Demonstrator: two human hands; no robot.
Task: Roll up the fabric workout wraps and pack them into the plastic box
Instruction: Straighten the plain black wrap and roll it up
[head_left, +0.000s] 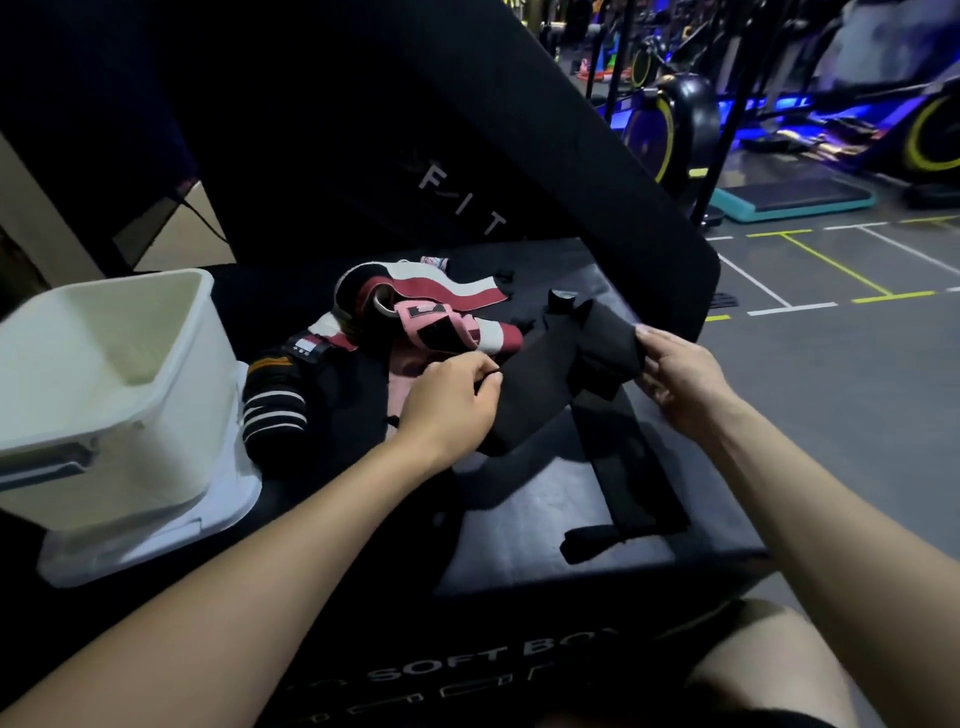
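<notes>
From the head camera, both hands hold a black wrap (566, 395) on a black soft box (545, 519): the left hand (452, 402) pinches its left edge, the right hand (680, 371) grips its far right end. Far left of it lie pink and maroon wraps (441, 317). A white plastic box (104, 395) stands at left on its lid (156, 540).

Both forearms extended, left hand (451, 400) grip pinched, right hand (680, 375) fingers curled
</notes>
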